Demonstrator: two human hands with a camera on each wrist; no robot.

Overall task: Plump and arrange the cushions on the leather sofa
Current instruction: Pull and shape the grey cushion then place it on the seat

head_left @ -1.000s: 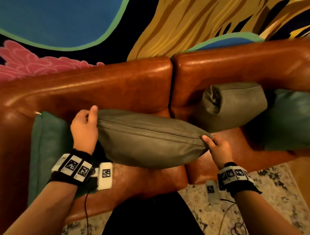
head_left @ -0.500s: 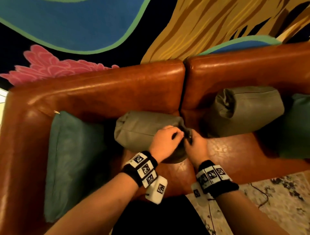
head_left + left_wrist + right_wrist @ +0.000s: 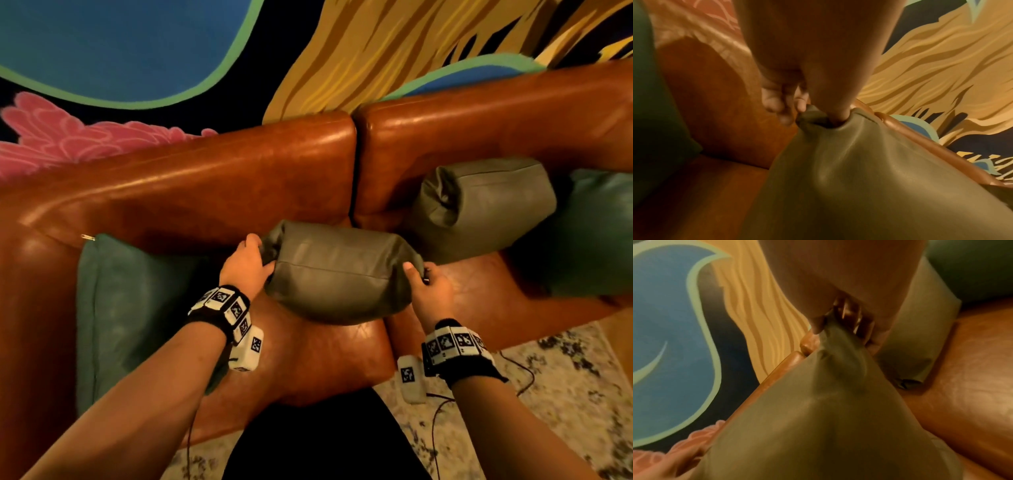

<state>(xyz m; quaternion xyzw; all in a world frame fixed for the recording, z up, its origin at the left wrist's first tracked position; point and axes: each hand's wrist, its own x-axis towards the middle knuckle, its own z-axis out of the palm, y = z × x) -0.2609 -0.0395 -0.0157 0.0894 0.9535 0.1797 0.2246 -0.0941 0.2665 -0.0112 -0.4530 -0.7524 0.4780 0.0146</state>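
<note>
The leather sofa [image 3: 260, 192] holds four cushions: a teal cushion [image 3: 120, 308] leaning in its left corner, a second grey cushion [image 3: 479, 209] propped against the right backrest, another teal cushion [image 3: 596, 233] just beside that one at the right edge, and the grey cushion [image 3: 335, 274] at the middle, over the seam between the two seats. This grey cushion lies lengthwise between the two hands. The left hand [image 3: 245, 265] pinches its gathered left corner, thumb pressed into the leather and fingers [image 3: 774, 100] curled behind. The right hand [image 3: 430, 291] grips the bunched right corner, thumb on top. A patterned rug [image 3: 565, 394] lies in front of the sofa, a painted wall [image 3: 376, 51] behind.
</note>
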